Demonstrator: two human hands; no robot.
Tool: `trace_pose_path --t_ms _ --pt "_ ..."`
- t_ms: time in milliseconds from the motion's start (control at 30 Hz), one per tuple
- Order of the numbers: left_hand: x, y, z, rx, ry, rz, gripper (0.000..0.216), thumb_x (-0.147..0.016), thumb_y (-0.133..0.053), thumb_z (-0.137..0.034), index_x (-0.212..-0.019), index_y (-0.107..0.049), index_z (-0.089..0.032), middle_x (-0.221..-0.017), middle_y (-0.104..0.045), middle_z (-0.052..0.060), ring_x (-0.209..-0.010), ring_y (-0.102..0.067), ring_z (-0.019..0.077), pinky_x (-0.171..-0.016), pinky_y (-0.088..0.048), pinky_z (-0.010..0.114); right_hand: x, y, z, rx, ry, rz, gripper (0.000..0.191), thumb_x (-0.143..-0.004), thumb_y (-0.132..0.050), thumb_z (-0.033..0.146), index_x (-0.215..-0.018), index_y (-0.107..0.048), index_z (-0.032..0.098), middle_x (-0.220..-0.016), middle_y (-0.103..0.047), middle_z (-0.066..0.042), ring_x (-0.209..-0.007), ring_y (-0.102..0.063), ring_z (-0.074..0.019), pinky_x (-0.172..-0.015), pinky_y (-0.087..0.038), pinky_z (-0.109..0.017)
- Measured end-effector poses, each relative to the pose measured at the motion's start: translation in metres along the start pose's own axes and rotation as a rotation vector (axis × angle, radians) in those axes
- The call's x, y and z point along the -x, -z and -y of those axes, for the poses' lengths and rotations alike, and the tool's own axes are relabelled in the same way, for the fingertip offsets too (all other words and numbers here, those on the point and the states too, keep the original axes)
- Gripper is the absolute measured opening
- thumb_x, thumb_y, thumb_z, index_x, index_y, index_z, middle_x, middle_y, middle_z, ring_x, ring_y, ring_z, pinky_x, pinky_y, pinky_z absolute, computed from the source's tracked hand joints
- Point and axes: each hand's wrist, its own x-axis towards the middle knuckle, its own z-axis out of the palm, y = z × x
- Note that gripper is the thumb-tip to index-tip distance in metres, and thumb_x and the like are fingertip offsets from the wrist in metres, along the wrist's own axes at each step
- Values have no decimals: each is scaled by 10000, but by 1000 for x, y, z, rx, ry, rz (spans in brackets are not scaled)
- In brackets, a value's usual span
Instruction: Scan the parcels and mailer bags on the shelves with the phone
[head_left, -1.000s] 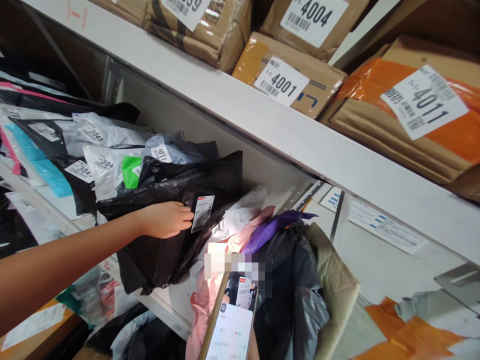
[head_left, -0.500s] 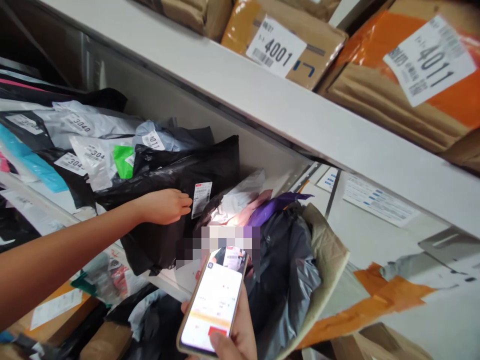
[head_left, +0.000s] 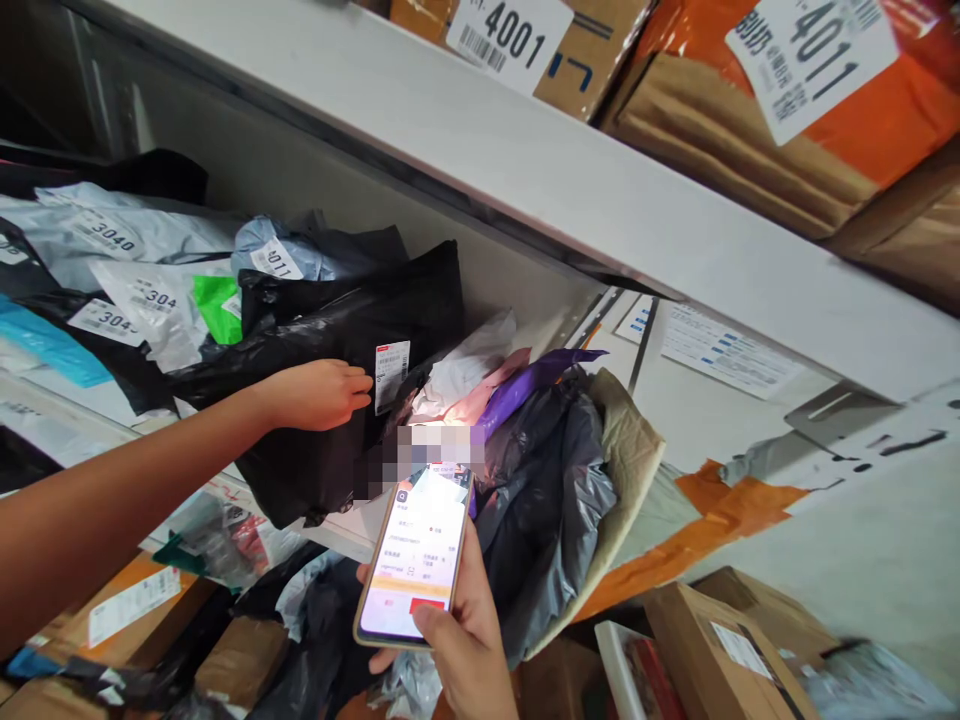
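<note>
My left hand reaches in from the left with its fingers curled against the front of a black plastic mailer bag, gripping it beside its white shipping label. That bag leans tilted on the shelf. Lower down, my right hand holds a smartphone with the thumb at a red button on the lit screen. Bright light falls on the parcels just beyond the phone, where a pixelated patch hides part of the view. A purple mailer bag and a dark grey mailer bag stand to the right.
Grey and white mailers with number labels, one a white mailer, lie to the left. An upper shelf edge slants across above, with a cardboard box on it. Below, more boxes, including a taped carton, are piled up.
The view has shifted, so shelf and parcels sit further up and left, with more boxes visible below. The phone screen shows more text. Both hands keep their holds.
</note>
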Motion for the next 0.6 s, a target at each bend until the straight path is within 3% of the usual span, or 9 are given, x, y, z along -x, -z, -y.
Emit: trace_pose_path --t_ms 400,600 --pt "0 0 0 -42 -23 -35 62 -785 -605 -171 -762 -660 -191 -787 -630 54 -715 -563 195 -662 -423 331 0 0 1 -26 -5 54 1038 -717 -760 277 -1497 -77 221 -1049 -743 -112 -906 -723 -284 -496 -573 -295" --pt "0 1 0 -51 -27 -28 58 -786 -614 -181 -748 -657 -189 -795 -633 52 -719 -570 195 -657 -426 333 0 -2 4 -24 -12 86 1092 -744 -723 257 -1491 70 182 -1151 -707 -166 -1010 -696 -295 -517 -579 -293"
